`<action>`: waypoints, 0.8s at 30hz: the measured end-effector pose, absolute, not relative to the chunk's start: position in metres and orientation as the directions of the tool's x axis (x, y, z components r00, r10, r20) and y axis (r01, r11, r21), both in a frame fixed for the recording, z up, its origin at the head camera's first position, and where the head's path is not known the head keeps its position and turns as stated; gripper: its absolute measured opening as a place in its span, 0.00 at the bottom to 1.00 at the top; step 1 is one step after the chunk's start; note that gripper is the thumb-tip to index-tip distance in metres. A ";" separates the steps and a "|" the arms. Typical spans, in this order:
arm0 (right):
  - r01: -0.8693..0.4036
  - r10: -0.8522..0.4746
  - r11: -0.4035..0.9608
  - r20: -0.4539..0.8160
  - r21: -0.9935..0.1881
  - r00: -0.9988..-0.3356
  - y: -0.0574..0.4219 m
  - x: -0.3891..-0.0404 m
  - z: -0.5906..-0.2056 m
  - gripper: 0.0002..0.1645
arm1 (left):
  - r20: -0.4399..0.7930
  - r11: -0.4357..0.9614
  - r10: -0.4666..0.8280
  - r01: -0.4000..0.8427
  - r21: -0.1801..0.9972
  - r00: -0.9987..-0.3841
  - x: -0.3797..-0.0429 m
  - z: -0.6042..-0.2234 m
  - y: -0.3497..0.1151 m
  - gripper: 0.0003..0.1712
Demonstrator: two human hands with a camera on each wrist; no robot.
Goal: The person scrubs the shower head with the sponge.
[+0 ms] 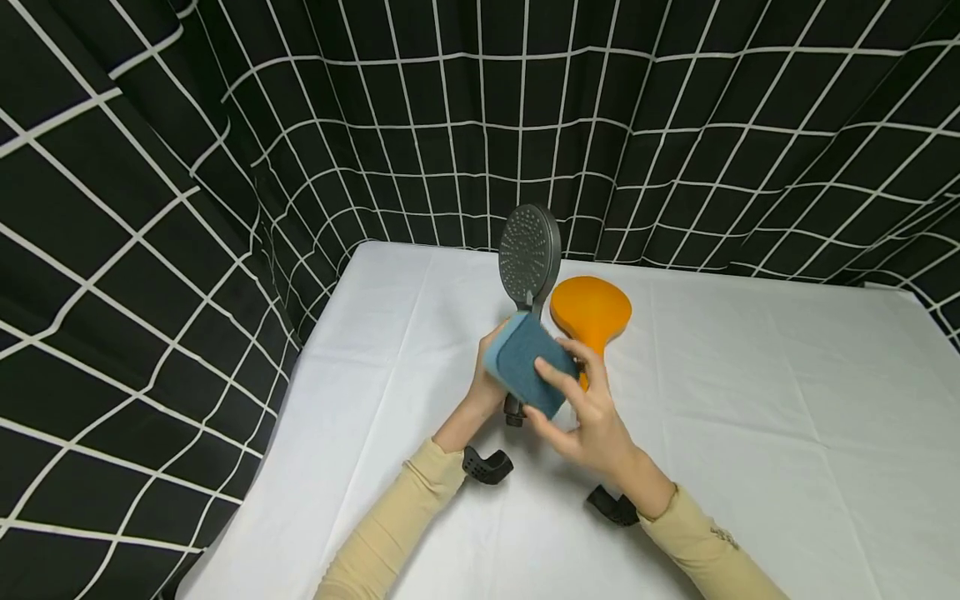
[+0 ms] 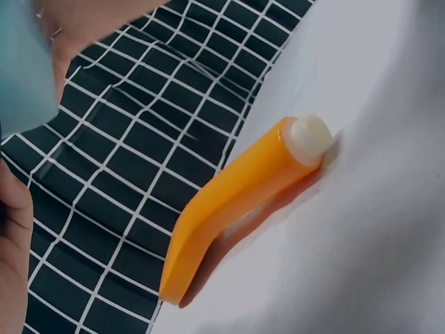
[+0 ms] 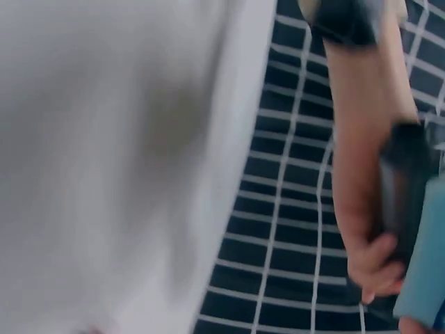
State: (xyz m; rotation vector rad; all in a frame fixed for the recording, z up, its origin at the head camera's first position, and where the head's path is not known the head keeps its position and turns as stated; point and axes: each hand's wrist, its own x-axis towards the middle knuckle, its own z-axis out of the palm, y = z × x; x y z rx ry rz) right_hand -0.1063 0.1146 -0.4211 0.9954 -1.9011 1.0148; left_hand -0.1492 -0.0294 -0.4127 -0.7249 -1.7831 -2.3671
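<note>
My left hand (image 1: pixel 487 379) grips the handle of a dark grey shower head (image 1: pixel 527 254), its nozzle face up and towards me. In the right wrist view, its fingers (image 3: pixel 375 264) curl round the dark handle (image 3: pixel 403 181). Over that handle, my right hand (image 1: pixel 596 417) pinches a blue sponge (image 1: pixel 534 367) with a darker, rough-looking face. The sponge hides part of the left hand and the handle. Behind the right hand, an orange shower-head-shaped piece (image 1: pixel 591 310) lies on the table; the left wrist view shows its bent handle (image 2: pixel 233 184) and whitish end.
A white cloth (image 1: pixel 750 417) covers the table. Black curtains (image 1: pixel 480 108) with a white grid stand behind it and on both sides. Dark curved pieces (image 1: pixel 487 467) sit at both wrists.
</note>
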 end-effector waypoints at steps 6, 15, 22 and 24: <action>-0.835 -0.187 0.416 0.865 -0.360 -0.466 0.116 -0.118 -0.413 0.30 | 0.461 -0.246 0.208 0.410 0.878 -0.863 -0.155 -0.431 -0.030 0.17; -0.979 -0.416 0.180 0.894 -0.098 -0.166 0.115 -0.098 -0.437 0.26 | 0.368 -0.492 0.343 0.169 0.854 -0.864 -0.140 -0.393 -0.028 0.22; -0.893 -0.157 0.342 0.919 -0.294 -0.362 0.115 -0.116 -0.408 0.28 | 0.437 -0.349 0.377 0.312 0.884 -0.816 -0.153 -0.422 -0.029 0.25; -0.853 -0.074 0.378 0.907 -0.360 -0.415 0.115 -0.122 -0.393 0.29 | 0.447 -0.319 0.410 0.334 0.887 -0.795 -0.157 -0.430 -0.027 0.22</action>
